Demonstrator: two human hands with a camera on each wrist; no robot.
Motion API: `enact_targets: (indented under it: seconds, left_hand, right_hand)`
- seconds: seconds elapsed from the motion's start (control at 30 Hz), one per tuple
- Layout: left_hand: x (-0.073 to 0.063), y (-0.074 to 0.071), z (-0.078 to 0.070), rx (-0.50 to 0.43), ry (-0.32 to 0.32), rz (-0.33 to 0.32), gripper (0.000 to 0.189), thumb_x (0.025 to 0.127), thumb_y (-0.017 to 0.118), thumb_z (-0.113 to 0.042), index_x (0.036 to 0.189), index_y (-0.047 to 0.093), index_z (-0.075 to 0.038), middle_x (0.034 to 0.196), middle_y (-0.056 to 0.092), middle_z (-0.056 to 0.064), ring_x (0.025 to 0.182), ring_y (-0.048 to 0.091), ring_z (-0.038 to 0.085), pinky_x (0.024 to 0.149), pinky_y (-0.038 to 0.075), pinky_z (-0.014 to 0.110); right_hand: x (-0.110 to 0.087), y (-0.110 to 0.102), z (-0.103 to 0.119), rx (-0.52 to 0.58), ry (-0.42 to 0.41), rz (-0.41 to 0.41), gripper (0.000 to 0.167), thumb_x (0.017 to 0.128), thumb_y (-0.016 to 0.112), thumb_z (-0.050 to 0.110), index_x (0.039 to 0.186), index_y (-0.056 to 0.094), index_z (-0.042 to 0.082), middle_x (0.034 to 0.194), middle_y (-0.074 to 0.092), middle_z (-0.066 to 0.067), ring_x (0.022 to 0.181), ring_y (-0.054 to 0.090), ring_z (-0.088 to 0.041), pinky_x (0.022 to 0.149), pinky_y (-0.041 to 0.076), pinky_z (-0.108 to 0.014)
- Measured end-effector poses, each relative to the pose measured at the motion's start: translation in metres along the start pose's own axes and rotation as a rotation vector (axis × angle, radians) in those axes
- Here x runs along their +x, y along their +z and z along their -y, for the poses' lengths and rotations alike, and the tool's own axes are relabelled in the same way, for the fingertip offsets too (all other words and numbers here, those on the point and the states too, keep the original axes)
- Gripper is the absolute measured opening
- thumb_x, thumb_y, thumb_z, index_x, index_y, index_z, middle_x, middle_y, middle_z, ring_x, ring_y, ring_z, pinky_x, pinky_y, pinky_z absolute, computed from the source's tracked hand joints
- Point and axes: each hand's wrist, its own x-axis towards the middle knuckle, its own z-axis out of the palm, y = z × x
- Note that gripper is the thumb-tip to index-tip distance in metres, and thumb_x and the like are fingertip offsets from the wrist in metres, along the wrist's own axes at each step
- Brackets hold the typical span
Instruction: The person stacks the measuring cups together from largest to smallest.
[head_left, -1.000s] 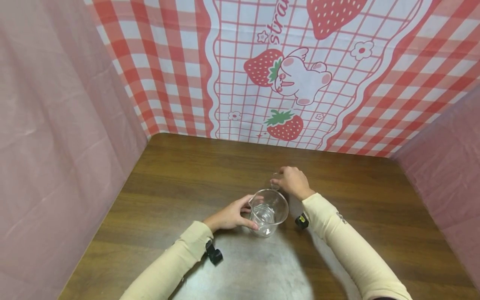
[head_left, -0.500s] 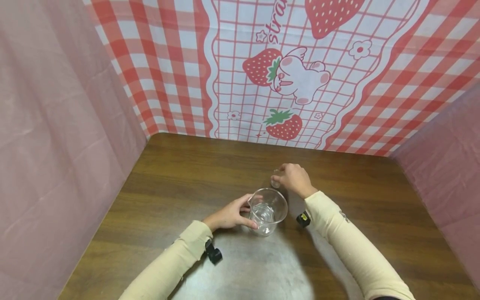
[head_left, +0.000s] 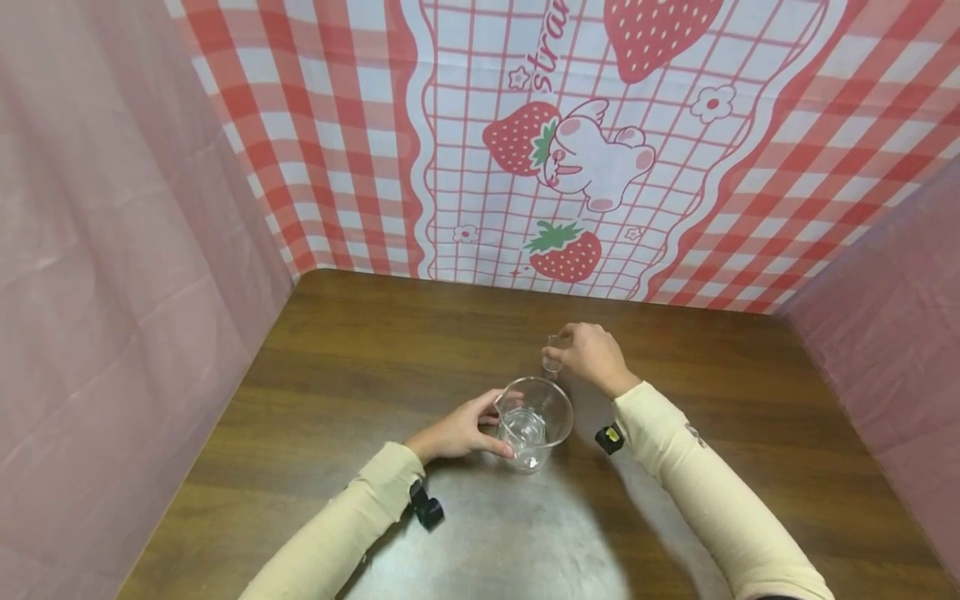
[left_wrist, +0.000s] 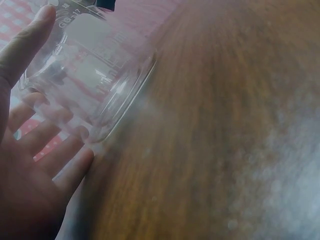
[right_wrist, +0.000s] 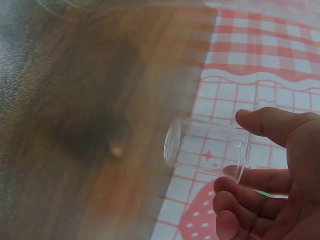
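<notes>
In the head view, a large clear glass beaker (head_left: 534, 429) with a pouring lip stands near the middle of the wooden table. My left hand (head_left: 457, 432) holds its left side, thumb at the front and fingers behind. White printed markings show on the beaker (left_wrist: 95, 75) in the left wrist view. Just beyond it, my right hand (head_left: 596, 358) pinches a much smaller clear glass beaker (head_left: 552, 360) near the top. The right wrist view shows this small beaker (right_wrist: 207, 147) held between thumb and fingertips, its base over the table with a dark shadow beside it. No contents show in it.
The wooden table (head_left: 360, 333) meets a red-and-white strawberry-print cloth (head_left: 480, 150) at its back edge. Pink curtains hang at left (head_left: 127, 250) and right (head_left: 892, 350). Black wrist cameras sit below both sleeves.
My right hand has moved slightly away and to the right with the small beaker, which shows more plainly beside the fingers now. The left hand and the large beaker have stayed practically in place.
</notes>
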Motion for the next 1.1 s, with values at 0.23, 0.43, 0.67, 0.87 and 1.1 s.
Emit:
enact_targets:
  seconds: [0.23,0.43,0.67,0.87,1.1]
  left_hand:
    - [0.001,0.0,0.003,-0.003,0.008,0.006,0.085,0.076,0.082,-0.012,0.148,0.037,-0.009,0.15,0.045,0.014,0.135,0.048,0.031,0.112,0.043,0.036]
    - [0.001,0.0,0.002,-0.002,0.016,0.006,0.085,0.076,0.082,-0.011,0.148,0.036,-0.007,0.151,0.044,0.014,0.136,0.046,0.03,0.112,0.043,0.036]
    - [0.0,0.001,0.0,-0.001,0.019,0.006,0.084,0.076,0.081,-0.011,0.147,0.036,-0.007,0.151,0.044,0.015,0.137,0.045,0.03,0.112,0.042,0.037]
    - [0.0,0.001,0.001,-0.002,0.023,0.001,0.084,0.076,0.081,-0.009,0.147,0.037,-0.006,0.15,0.045,0.015,0.137,0.045,0.03,0.112,0.042,0.037]
    - [0.0,0.001,0.001,-0.009,0.02,0.008,0.085,0.076,0.081,-0.008,0.147,0.036,-0.005,0.151,0.043,0.016,0.138,0.044,0.03,0.113,0.042,0.037]
  right_hand:
    - [-0.003,-0.009,0.005,-0.001,-0.02,-0.024,0.05,0.082,0.074,0.038,0.109,0.069,-0.003,0.105,0.072,-0.023,0.092,0.069,-0.04,0.077,0.057,-0.051]
    - [-0.005,-0.014,0.006,0.006,-0.027,-0.038,0.048,0.082,0.074,0.038,0.108,0.07,-0.002,0.103,0.073,-0.021,0.09,0.069,-0.037,0.075,0.056,-0.049]
    - [-0.008,-0.02,0.007,0.006,-0.053,-0.065,0.047,0.082,0.075,0.037,0.107,0.07,-0.003,0.101,0.073,-0.021,0.089,0.069,-0.037,0.075,0.056,-0.049]
    - [-0.01,-0.024,0.008,0.02,-0.064,-0.081,0.047,0.082,0.075,0.038,0.106,0.071,-0.002,0.098,0.074,-0.019,0.083,0.069,-0.033,0.071,0.056,-0.047]
    - [-0.012,-0.029,0.007,0.038,-0.076,-0.111,0.044,0.082,0.076,0.038,0.103,0.072,-0.001,0.084,0.072,-0.013,0.072,0.065,-0.026,0.064,0.054,-0.043]
